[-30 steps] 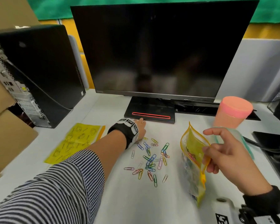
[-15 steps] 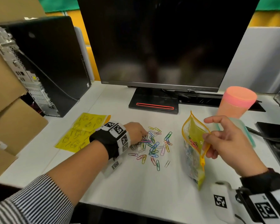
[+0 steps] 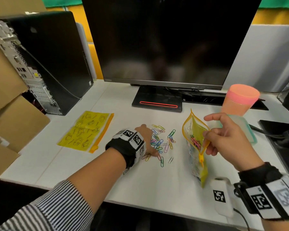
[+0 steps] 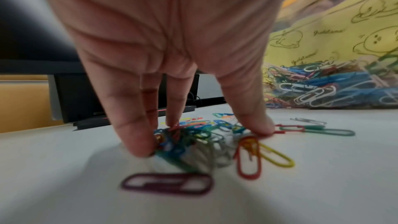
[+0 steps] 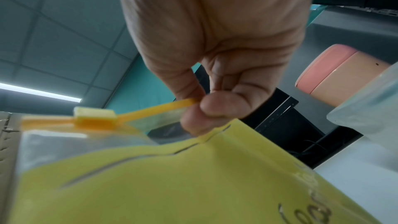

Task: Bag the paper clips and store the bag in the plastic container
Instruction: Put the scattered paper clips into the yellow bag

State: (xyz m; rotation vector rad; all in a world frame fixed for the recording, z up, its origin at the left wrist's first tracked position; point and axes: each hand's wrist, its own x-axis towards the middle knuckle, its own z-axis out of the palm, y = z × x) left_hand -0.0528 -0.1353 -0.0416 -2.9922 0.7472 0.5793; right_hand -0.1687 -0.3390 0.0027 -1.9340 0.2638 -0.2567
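Several coloured paper clips lie loose on the white desk. My left hand is down on the pile's near left side. In the left wrist view its thumb and fingers pinch a bunch of clips against the desk. My right hand pinches the orange zip rim of a yellow bag and holds its mouth open; more clips lie inside. That pinch sits beside the zip slider. A pale teal plastic container lies behind my right hand, partly hidden.
A second yellow zip bag lies flat at the left. A pink-lidded cup stands at the back right. The monitor and its stand fill the back; a computer tower and cardboard boxes are left.
My left hand has drawn back from near the monitor stand onto the clip pile and closed its fingers round a bunch. My right hand keeps the bag open in much the same place.
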